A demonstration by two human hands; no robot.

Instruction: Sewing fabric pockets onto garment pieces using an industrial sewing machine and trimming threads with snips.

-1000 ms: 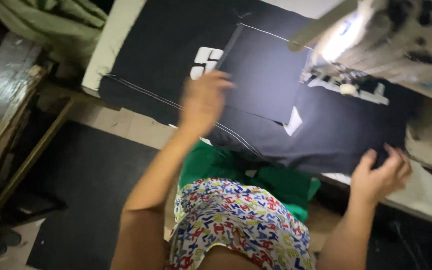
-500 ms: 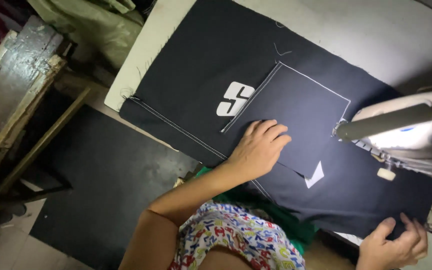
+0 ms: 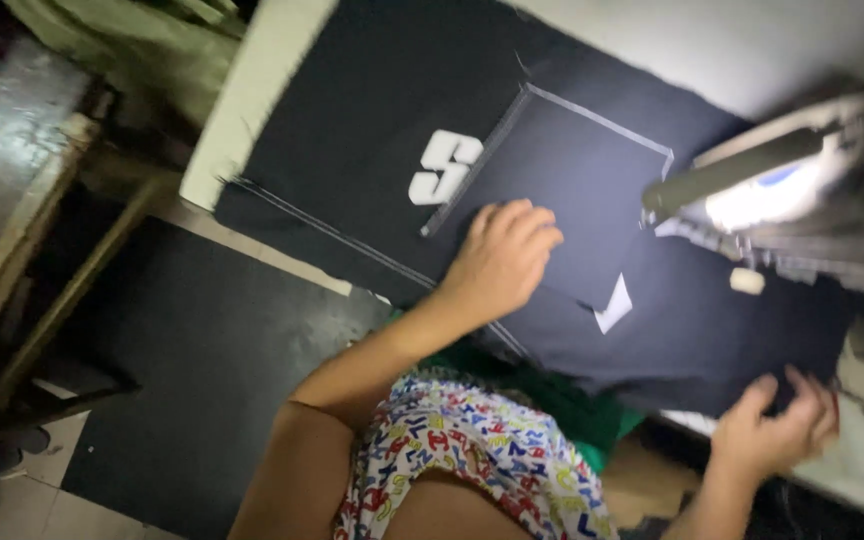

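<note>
Your left hand lay flat, fingers together, on the dark fabric beside its stitched pocket patch. Your right hand gripped the fabric's near edge, seemingly with curled fingers, though blur obscured them.

Your left hand lies flat on the dark navy fabric panel, just right of its white letter patch; your right hand grips the panel's near edge, below the sewing machine head.

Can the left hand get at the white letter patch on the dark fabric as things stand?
Probably yes. The left hand lies flat on the dark fabric right beside the white letter patch, nothing between them.
</note>
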